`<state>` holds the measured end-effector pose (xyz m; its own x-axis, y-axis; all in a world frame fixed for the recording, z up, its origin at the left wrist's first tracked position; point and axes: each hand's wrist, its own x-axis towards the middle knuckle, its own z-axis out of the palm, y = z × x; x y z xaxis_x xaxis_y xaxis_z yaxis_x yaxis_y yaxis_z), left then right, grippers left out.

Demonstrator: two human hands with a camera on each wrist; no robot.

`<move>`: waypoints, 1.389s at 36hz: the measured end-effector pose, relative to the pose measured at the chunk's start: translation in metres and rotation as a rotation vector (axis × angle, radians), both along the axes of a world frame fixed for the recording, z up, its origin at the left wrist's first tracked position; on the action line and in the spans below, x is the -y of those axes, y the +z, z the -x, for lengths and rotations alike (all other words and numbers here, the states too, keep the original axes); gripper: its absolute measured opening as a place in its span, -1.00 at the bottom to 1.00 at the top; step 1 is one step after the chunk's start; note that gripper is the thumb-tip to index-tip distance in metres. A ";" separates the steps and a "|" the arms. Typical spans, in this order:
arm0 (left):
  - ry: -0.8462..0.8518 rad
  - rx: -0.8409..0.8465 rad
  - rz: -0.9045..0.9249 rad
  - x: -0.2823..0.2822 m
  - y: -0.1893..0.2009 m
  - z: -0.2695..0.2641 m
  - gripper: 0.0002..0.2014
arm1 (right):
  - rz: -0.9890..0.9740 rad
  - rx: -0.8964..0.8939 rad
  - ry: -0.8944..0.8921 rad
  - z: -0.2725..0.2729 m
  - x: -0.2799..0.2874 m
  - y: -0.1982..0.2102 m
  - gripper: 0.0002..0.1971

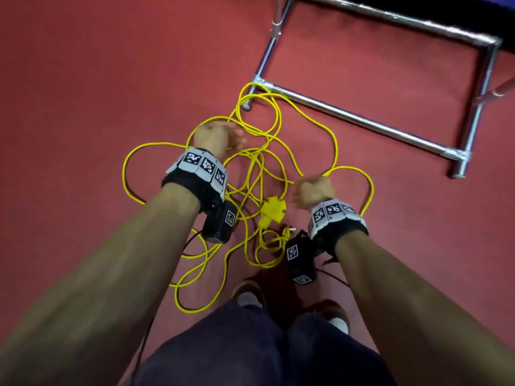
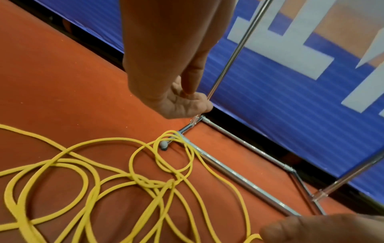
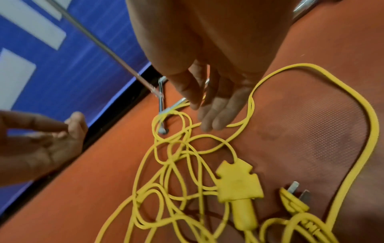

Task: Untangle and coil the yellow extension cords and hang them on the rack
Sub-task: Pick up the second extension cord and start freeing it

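Yellow extension cords [image 1: 257, 174] lie in a loose tangle on the red floor, with a knot of crossing strands [image 2: 149, 182]. A yellow multi-way socket [image 1: 274, 208] [image 3: 239, 182] and a pronged plug [image 3: 295, 199] sit among the strands. One loop circles the foot [image 1: 246, 106] of the chrome rack base [image 1: 348, 114]. My left hand [image 1: 220, 140] [image 2: 182, 105] hovers over the far side of the tangle with relaxed fingers, holding nothing. My right hand [image 1: 313, 190] [image 3: 216, 105] hangs over the right-hand loops, fingers straight and empty.
The rack's base tubes [image 2: 239, 176] form a rectangle on the floor at the far right, with an upright pole [image 2: 234, 54] rising from it. A blue banner with white letters [image 2: 290, 98] stands behind. My shoes [image 1: 248, 296] are at the near edge of the cords.
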<state>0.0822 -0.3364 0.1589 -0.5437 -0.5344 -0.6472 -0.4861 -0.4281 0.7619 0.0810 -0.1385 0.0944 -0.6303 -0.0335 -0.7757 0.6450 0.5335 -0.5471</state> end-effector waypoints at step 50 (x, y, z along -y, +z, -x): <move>-1.149 -0.158 0.257 -0.125 0.085 0.024 -0.92 | 0.396 -0.620 -0.073 0.056 -0.104 0.157 -0.76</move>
